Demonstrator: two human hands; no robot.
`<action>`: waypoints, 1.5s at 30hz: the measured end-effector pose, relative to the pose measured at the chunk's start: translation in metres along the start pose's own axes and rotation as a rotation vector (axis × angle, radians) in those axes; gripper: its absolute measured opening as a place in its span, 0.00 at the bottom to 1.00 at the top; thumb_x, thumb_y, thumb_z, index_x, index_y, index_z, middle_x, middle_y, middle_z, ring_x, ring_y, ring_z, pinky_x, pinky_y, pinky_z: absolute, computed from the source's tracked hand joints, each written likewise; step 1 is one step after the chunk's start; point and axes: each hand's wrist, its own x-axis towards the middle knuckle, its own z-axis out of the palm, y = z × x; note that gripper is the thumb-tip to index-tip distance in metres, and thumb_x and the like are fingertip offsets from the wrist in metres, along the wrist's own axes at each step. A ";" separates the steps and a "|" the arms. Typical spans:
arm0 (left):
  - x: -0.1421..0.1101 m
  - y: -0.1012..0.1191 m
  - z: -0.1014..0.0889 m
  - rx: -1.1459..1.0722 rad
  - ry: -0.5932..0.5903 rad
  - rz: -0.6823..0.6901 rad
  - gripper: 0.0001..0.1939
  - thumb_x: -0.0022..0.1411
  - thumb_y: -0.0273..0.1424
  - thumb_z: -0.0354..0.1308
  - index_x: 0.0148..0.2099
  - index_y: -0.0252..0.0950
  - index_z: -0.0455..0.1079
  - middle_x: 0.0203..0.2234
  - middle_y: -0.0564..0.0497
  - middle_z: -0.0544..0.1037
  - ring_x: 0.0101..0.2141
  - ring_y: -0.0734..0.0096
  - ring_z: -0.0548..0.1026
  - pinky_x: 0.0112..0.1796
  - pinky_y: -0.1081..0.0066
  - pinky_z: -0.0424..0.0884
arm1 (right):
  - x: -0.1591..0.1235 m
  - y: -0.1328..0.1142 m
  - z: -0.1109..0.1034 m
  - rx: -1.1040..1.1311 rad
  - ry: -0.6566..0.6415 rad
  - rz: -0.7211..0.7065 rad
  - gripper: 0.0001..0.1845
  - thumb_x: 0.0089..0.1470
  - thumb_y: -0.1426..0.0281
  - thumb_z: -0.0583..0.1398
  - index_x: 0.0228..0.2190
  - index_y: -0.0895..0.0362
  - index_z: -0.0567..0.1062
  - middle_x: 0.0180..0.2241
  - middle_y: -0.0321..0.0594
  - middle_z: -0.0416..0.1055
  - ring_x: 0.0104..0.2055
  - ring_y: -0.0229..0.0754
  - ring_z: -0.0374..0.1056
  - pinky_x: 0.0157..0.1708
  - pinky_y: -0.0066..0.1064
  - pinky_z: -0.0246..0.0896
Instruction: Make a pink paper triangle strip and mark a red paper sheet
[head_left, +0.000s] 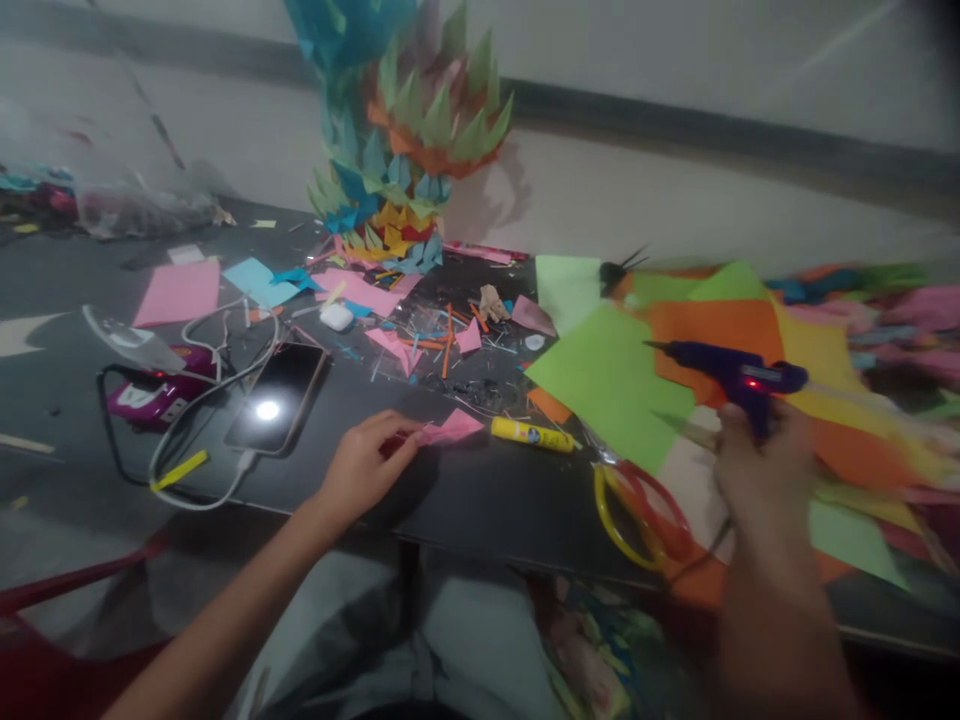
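Observation:
Between the fingertips of my left hand (375, 455) is one end of a folded pink paper piece (456, 427), close to the table's front edge. My right hand (765, 480) grips the handle of a dark blue glue gun (731, 365), its nozzle pointing left and a small red light lit on its body. Some blur covers that hand. A yellow glue stick (532, 435) lies just right of the pink piece. Scissors (645, 515) with red and yellow handles rest at the table edge, below the glue gun. Green and orange paper sheets (615, 375) spread beneath the gun.
A tall model of folded colored paper (405, 170) stands at the back by the wall. Paper scraps (450, 330) litter the middle. On the left lie a phone (281, 395) with its bright reflection or light, a white cable (161, 455) and a purple device (161, 385).

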 end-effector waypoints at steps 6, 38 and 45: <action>-0.001 0.003 0.002 0.114 -0.038 0.064 0.07 0.61 0.30 0.52 0.38 0.38 0.71 0.31 0.51 0.75 0.31 0.72 0.73 0.33 0.72 0.67 | -0.045 -0.021 0.000 0.071 -0.230 -0.387 0.20 0.52 0.57 0.54 0.42 0.57 0.65 0.34 0.51 0.69 0.34 0.49 0.67 0.31 0.38 0.61; -0.003 0.000 -0.003 -0.094 -0.126 0.105 0.08 0.61 0.29 0.52 0.39 0.36 0.72 0.30 0.50 0.75 0.31 0.74 0.73 0.33 0.74 0.67 | -0.100 -0.058 0.043 -0.134 -0.167 -1.004 0.10 0.55 0.67 0.52 0.37 0.59 0.67 0.32 0.47 0.68 0.35 0.48 0.66 0.33 0.36 0.62; -0.004 0.000 -0.003 -0.082 -0.107 0.115 0.08 0.61 0.28 0.52 0.38 0.36 0.72 0.30 0.50 0.75 0.30 0.75 0.72 0.32 0.74 0.67 | -0.100 -0.057 0.044 -0.129 -0.174 -0.990 0.10 0.56 0.67 0.52 0.38 0.60 0.67 0.33 0.48 0.68 0.37 0.48 0.66 0.33 0.36 0.62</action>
